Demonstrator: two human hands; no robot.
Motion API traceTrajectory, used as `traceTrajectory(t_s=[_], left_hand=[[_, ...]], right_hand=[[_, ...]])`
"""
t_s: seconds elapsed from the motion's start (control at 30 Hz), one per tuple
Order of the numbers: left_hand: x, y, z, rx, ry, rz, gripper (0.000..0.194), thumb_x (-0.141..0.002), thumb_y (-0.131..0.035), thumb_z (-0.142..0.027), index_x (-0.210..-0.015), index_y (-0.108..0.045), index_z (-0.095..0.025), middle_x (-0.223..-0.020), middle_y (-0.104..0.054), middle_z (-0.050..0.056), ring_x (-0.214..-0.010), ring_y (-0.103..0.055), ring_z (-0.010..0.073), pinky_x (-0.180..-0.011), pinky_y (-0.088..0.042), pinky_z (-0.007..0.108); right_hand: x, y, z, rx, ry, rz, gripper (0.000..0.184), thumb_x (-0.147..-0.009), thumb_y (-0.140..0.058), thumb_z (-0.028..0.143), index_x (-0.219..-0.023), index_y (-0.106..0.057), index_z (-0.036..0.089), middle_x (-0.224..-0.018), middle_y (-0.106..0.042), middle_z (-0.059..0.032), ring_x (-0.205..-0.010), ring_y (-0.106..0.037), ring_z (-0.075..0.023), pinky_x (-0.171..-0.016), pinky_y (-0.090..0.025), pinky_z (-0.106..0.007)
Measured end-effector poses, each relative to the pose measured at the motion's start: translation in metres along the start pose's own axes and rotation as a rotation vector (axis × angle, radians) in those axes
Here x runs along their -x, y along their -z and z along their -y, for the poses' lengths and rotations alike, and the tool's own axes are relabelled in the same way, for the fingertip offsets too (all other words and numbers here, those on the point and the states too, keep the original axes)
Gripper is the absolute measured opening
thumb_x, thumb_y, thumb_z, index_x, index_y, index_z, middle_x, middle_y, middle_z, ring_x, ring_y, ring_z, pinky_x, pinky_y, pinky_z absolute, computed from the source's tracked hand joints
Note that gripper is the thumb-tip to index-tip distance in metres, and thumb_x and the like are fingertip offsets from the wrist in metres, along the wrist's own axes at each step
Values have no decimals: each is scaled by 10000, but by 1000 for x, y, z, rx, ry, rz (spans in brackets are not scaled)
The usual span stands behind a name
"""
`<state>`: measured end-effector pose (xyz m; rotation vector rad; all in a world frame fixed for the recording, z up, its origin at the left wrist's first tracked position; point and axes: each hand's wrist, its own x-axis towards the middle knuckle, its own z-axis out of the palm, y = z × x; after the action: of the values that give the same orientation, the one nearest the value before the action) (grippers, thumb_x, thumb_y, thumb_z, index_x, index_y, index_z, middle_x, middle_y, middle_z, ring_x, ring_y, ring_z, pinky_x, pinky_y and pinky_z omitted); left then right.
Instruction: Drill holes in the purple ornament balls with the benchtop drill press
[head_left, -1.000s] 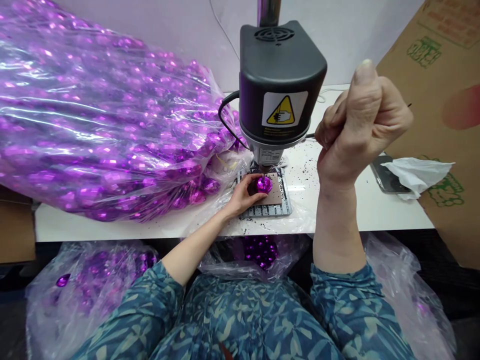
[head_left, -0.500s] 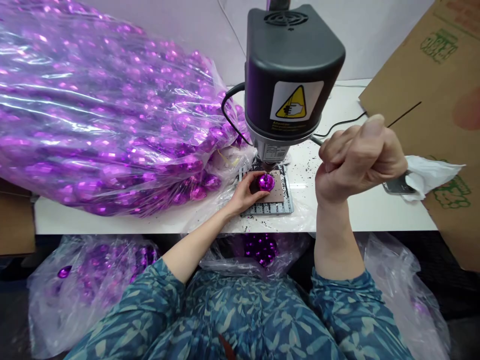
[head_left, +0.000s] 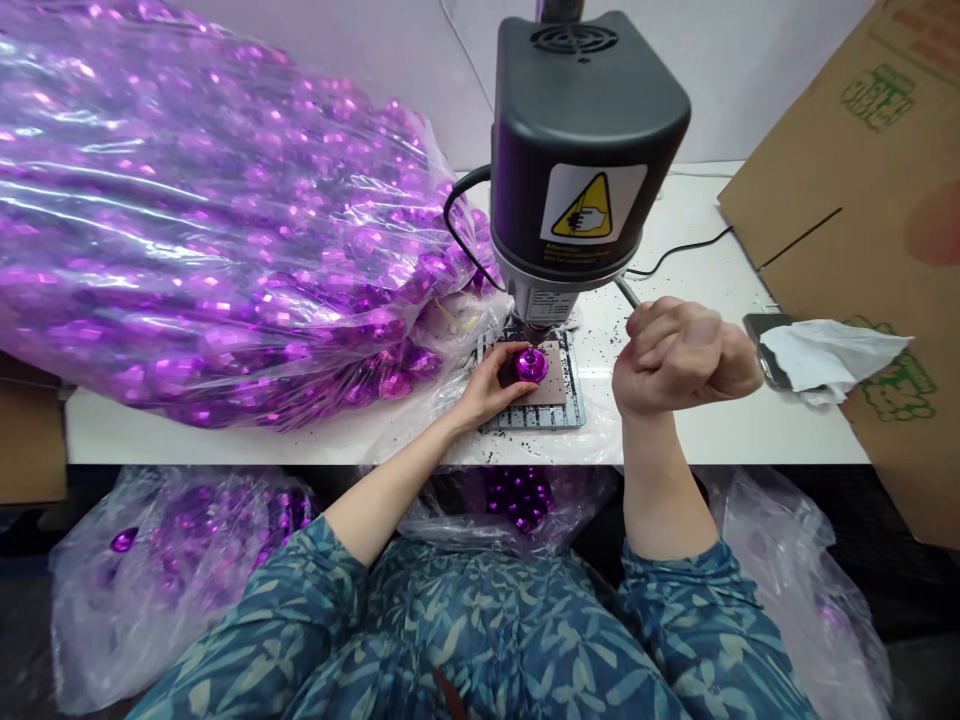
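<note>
Under the spindle of a dark grey bench drill press (head_left: 592, 130), a shiny purple faceted ball (head_left: 532, 364) rests on a brown board (head_left: 555, 385). Thumb and fingers of my left hand (head_left: 491, 387) are closed around the ball's left side. The spindle's lower tip comes right down to the top of the ball; I cannot tell how deep it reaches. My right hand (head_left: 682, 358) is a fist wrapped around the press's feed lever (head_left: 628, 291), whose outer end is hidden inside the fingers. Beneath the board lies the slotted metal base (head_left: 575, 412).
A big clear bag of purple balls (head_left: 225, 240) fills the table's left. More bags, one with purple balls (head_left: 180, 560), hang or lie below the front edge. At right are a phone (head_left: 766, 345) under white tissue (head_left: 825, 350) and a cardboard box (head_left: 862, 230). Dark chips litter the white tabletop.
My right hand has come down and a little to the left, with the lever lowered. My left hand and the ball stay in place under the press.
</note>
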<state>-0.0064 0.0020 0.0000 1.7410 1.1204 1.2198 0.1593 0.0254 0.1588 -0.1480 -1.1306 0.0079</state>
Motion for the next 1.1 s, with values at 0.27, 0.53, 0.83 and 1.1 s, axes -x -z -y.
traceTrajectory(t_s=[0.27, 0.53, 0.83, 1.1], left_hand=[[0, 0, -3, 34, 26, 1, 620, -842, -872, -431, -1346, -604, -189, -1335, -716, 143, -1232, -706, 289, -1095, -565, 461], [1, -2, -9, -53, -12, -82, 563, -829, -880, -354, -1304, -624, -193, -1273, -732, 131, -1168, -714, 286, -1043, -571, 474], [113, 6, -55, -498, -418, 253, 551, -911, -761, -602, -1297, -639, -228, -1076, -740, 91, -1012, -714, 273, -859, -612, 425], [53, 80, -26, -782, -203, -182, 276, -1037, -510, -175, -1255, -676, -213, -1247, -732, 152, -1282, -659, 320, -1118, -544, 553]], right_hand=[[11, 9, -6, 12, 63, 17, 570, -921, -568, 244, -532, -160, 162, -354, -183, 82, -277, -184, -26, -306, -199, -211], [-40, -22, 5, 189, -330, 55, 583, -1001, -522, 445, -536, -282, 187, -429, -251, 64, -366, -277, -10, -395, -244, -228], [-58, -27, -6, 80, -394, 83, 572, -896, -647, 528, -527, -413, 158, -435, -329, 80, -362, -339, 11, -424, -230, -212], [-58, -29, -5, 38, -366, 69, 547, -929, -622, 424, -502, -415, 154, -422, -310, 80, -364, -330, 16, -449, -235, -224]])
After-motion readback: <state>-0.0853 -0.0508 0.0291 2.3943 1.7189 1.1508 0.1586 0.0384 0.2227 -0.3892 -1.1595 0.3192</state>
